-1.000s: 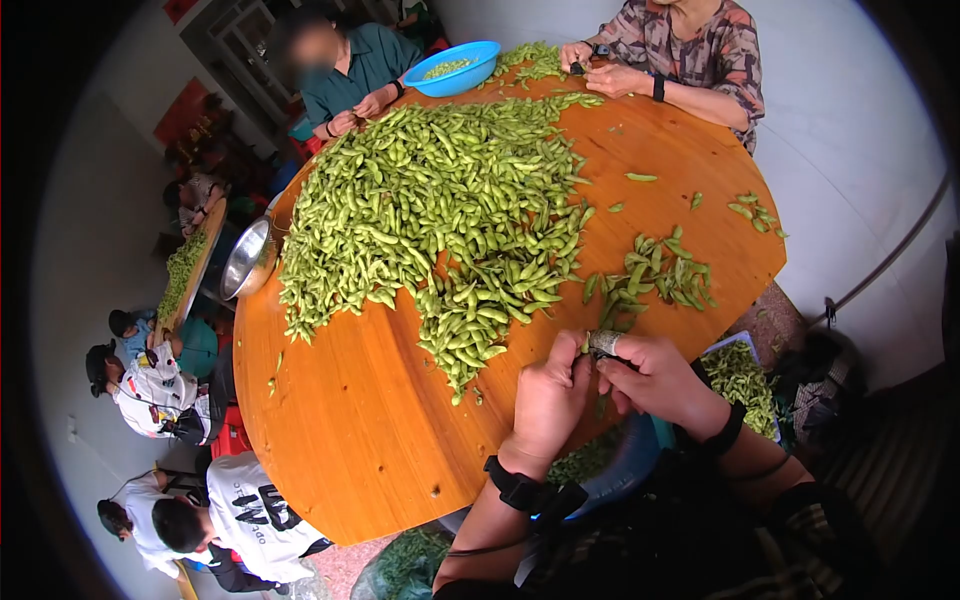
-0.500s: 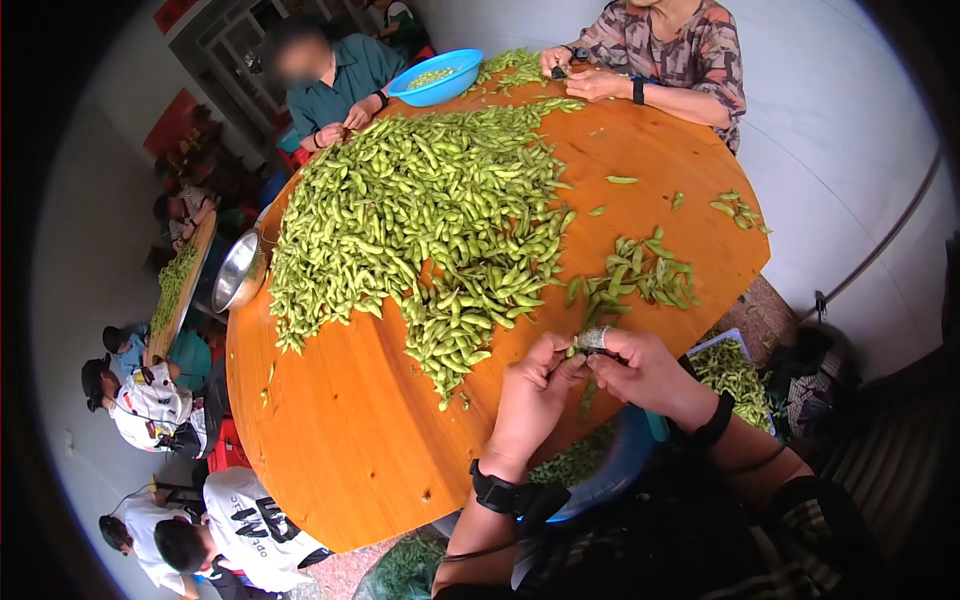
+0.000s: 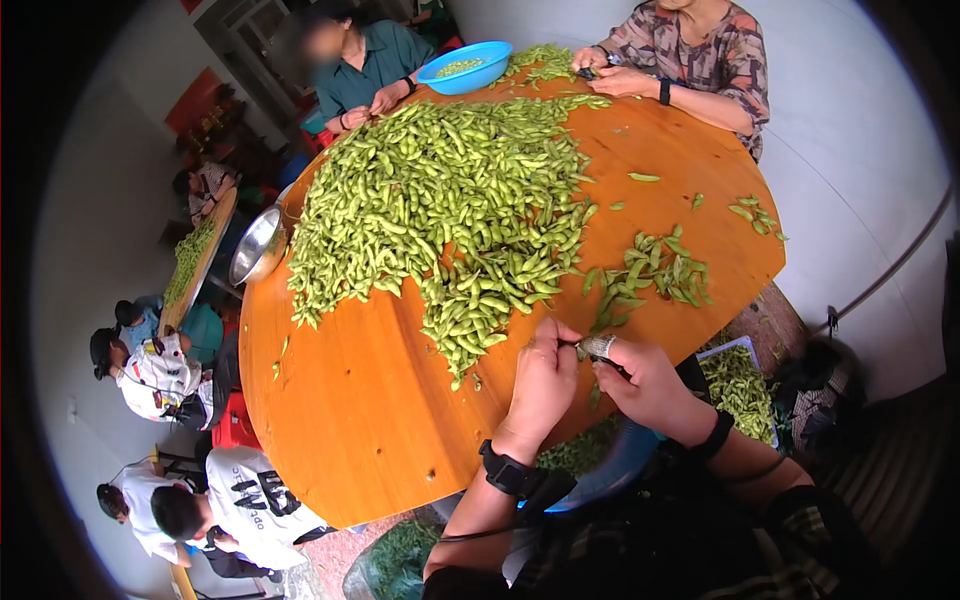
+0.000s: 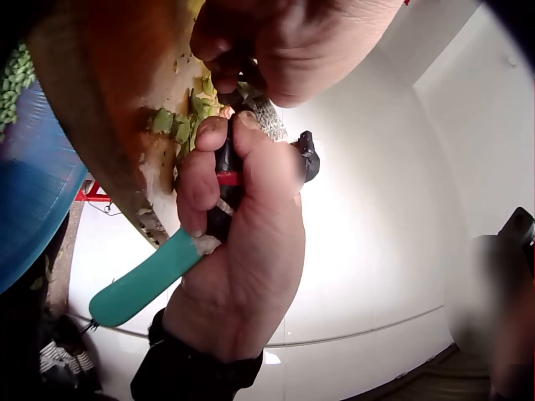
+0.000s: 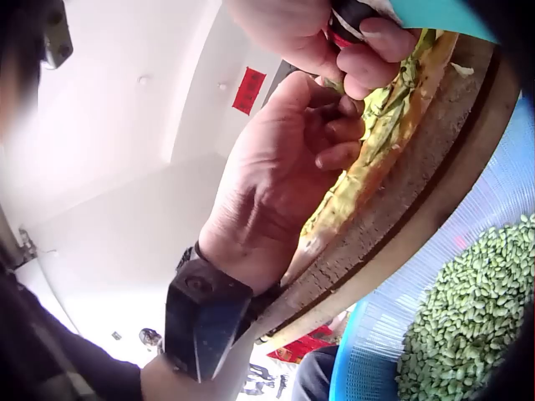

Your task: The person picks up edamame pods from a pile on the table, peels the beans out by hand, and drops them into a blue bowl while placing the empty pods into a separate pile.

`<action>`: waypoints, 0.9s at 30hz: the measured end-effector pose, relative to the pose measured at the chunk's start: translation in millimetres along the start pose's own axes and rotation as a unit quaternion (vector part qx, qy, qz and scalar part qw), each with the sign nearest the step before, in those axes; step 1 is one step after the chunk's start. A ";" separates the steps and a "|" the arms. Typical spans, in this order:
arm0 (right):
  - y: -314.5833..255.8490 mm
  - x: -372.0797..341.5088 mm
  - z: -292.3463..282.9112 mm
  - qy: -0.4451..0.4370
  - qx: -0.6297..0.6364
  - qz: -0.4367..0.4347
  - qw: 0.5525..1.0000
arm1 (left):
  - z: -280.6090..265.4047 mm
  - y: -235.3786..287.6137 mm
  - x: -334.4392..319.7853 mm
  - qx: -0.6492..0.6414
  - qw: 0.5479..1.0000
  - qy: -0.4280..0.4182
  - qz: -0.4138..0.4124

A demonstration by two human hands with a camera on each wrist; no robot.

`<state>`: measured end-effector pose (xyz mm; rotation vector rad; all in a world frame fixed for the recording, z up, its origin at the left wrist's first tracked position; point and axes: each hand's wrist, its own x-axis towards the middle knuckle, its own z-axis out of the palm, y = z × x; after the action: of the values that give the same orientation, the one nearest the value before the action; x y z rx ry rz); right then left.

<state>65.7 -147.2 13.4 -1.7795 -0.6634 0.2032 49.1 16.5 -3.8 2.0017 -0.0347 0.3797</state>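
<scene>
My left hand and right hand meet at the table's near edge. The right, with a silvery wrap on a finger, grips a black tool with a teal handle. In the right wrist view my left hand pinches a small green pod against the right hand's fingertips, which partly hide it. A small group of pods lies just beyond the hands, and a large pile of pods covers the table's far left.
Around the wooden table sit two people at the far side, near a blue basin. A metal bowl stands at its left edge. Below are a basin of shelled beans and a crate of pods. More people sit at left.
The head view has shifted slightly. My hands stay together, but the left fingers have changed their hold at the right hand's wrapped finger. The teal handle no longer shows in the head view.
</scene>
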 end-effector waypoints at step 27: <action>-11.1 -19.7 -6.9 -0.150 0.182 0.127 0.963 | -13.2 30.8 -63.6 0.062 0.991 0.054 -0.102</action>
<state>48.9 -161.5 22.0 -1.4823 -0.5647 0.7355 -20.4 5.2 10.5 2.0804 0.2653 0.3664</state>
